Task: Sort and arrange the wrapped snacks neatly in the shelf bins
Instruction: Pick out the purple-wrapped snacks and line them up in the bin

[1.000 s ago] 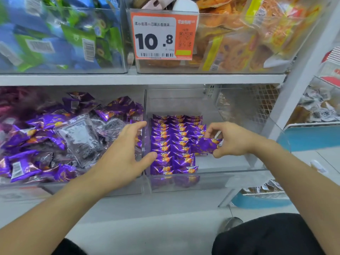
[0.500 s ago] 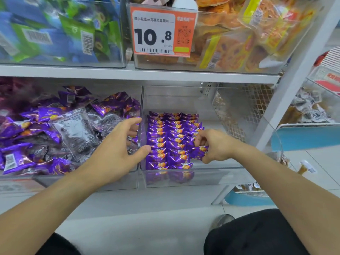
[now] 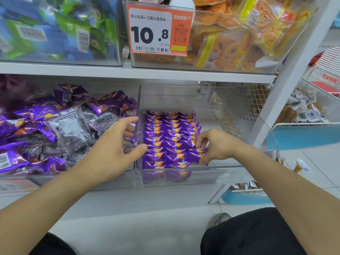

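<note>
Moved: right hand [image 3: 214,146] came down and left with its snack [image 3: 197,154] to the rows' front right in the right bin [image 3: 184,176] | grip: right pinched snack; left hand [image 3: 112,150] loose, empty, on bin wall | handling: light, soft, slippery wrapper, best pinched by its ends

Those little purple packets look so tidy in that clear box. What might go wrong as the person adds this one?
The right hand pinches a purple snack at the edge of the neat rows; pushing it in could nudge the overlapping packets out of line. The left hand reaches over the divider of the clear bin into the loose pile, and could possibly drag jumbled packets across.
</note>
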